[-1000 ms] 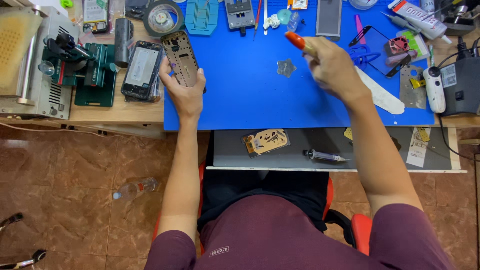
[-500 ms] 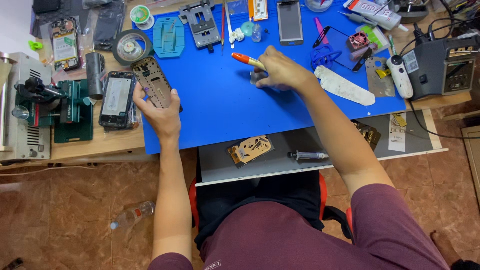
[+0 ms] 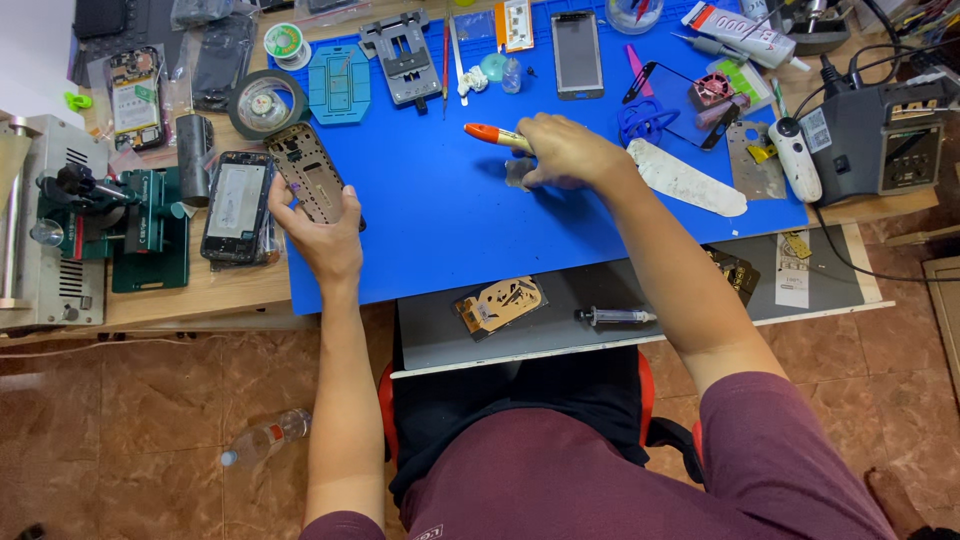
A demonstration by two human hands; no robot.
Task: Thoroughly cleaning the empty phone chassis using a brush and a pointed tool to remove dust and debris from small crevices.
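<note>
My left hand point(image 3: 318, 228) holds a bare phone frame point(image 3: 309, 172) at the left edge of the blue work mat point(image 3: 420, 240), tilted slightly. My right hand point(image 3: 565, 152) grips an orange-handled screwdriver point(image 3: 492, 134) and rests over a small grey metal plate point(image 3: 517, 174) lying on the mat's middle. The tool's tip is hidden under my fingers.
A black phone point(image 3: 236, 205) lies left of the frame, next to a green clamp fixture point(image 3: 145, 228). A tape roll point(image 3: 265, 102), teal jig point(image 3: 338, 84), metal holder point(image 3: 403, 56) and screen point(image 3: 577, 52) line the back. A soldering station point(image 3: 880, 138) sits right. A circuit part point(image 3: 498, 304) and syringe point(image 3: 612, 317) lie on the lower shelf.
My right hand with the screwdriver has come down onto the small metal plate on the mat. My left hand still holds the phone frame. The camera has shifted.
</note>
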